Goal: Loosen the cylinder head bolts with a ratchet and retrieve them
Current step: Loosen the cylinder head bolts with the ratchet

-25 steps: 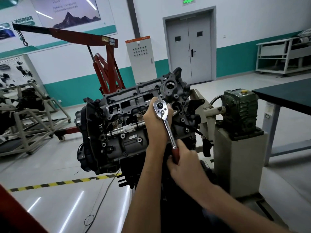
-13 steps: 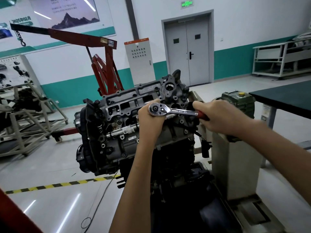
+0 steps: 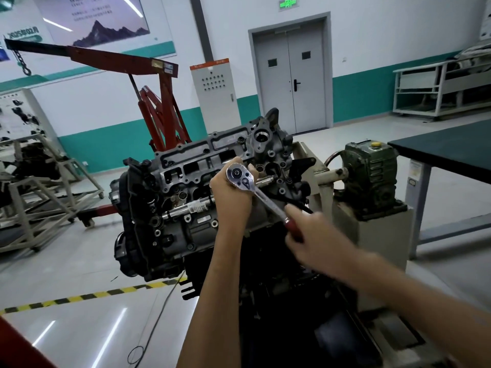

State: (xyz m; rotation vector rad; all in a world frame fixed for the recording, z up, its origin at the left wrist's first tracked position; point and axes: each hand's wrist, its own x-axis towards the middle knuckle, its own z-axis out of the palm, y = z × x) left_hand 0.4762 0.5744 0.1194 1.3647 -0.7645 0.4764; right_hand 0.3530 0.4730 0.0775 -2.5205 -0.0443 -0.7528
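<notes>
A dark engine with its cylinder head (image 3: 202, 166) tilted toward me sits on a stand in the middle. A chrome ratchet (image 3: 255, 191) with a red handle stands on the head, its round head up and its handle slanting down to the right. My left hand (image 3: 231, 193) grips the ratchet just under its head, fingers wrapped behind it. My right hand (image 3: 308, 229), blurred, holds the red handle low and to the right. The bolt under the socket is hidden by my left hand.
A green gearbox (image 3: 372, 176) on a beige pedestal joins the stand at right. A dark-topped table (image 3: 446, 150) lies beyond it. A red engine crane (image 3: 159, 107) stands behind, frames (image 3: 34, 197) at left, yellow-black floor tape (image 3: 79, 297) below.
The ratchet handle swung from pointing down, up to horizontal at right, and has now come back down to the lower right with my right hand. My left hand stayed at the ratchet head.
</notes>
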